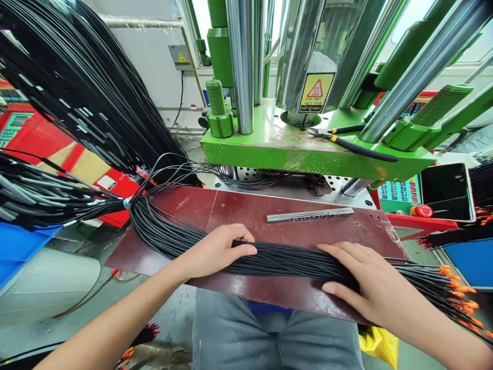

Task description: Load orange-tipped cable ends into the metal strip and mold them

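A thick bundle of thin black cables point(287, 259) lies across the brown board point(239, 205) over my lap. My left hand point(221, 249) is closed around the bundle left of its middle, thumb on top and the fingers partly hidden. Further right, my right hand point(356, 277) grips over the bundle, its fingers on the far side and thumb on the near side. Orange tips point(460, 293) show at the bundle's right end. To the left the cables curve back and are gathered by a pale tie point(127, 203). A steel ruler point(310, 215) lies on the board beyond the bundle.
A green press point(292, 154) with steel columns stands just behind the board. Black-handled cutters point(350, 141) rest on it, below a high-temperature label point(316, 92). Many black cables point(96, 92) hang at the left. A red stop button point(421, 210) sits at the right.
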`<action>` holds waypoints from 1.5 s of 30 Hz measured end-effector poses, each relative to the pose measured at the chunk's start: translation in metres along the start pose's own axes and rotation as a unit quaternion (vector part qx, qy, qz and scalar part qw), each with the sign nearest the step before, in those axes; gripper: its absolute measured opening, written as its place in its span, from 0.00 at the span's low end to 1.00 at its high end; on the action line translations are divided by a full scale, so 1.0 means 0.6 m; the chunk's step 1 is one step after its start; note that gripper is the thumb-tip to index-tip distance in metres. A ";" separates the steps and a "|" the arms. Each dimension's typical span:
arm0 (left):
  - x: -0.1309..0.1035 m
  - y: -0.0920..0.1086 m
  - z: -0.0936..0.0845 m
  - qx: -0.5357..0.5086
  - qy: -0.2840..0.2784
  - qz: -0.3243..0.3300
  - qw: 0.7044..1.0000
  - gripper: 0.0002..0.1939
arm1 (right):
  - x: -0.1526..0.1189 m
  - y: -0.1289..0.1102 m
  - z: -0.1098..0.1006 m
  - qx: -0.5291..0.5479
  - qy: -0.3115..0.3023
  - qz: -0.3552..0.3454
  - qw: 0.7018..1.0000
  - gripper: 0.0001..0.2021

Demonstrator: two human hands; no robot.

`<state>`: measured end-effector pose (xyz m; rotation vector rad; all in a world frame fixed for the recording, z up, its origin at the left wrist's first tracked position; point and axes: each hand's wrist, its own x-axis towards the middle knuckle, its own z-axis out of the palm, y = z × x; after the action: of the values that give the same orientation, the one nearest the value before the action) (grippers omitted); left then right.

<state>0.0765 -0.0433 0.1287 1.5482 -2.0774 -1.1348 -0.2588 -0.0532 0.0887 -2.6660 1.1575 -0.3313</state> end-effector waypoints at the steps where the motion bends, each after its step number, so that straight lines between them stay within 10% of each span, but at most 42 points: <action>1: 0.006 0.001 0.002 -0.013 0.014 -0.010 1.000 0.12 | 0.017 -0.020 0.001 0.020 -0.005 0.001 1.000 0.27; 13: 0.015 -0.017 0.013 -0.118 0.012 -0.021 0.993 0.10 | 0.170 -0.115 0.003 0.143 0.004 0.031 0.989 0.10; 38: 0.008 -0.021 0.000 -0.139 -0.042 0.011 0.989 0.10 | 0.162 -0.108 -0.012 0.149 -0.063 0.022 0.987 0.09; 45: -0.003 -0.014 0.006 -0.087 0.055 0.048 0.994 0.07 | 0.156 -0.134 -0.022 0.106 -0.042 -0.009 0.993 0.05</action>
<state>0.0805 -0.0409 0.1207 1.3831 -1.9045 -1.1364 -0.1452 -0.0699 0.1352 -2.4826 1.0139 -0.3229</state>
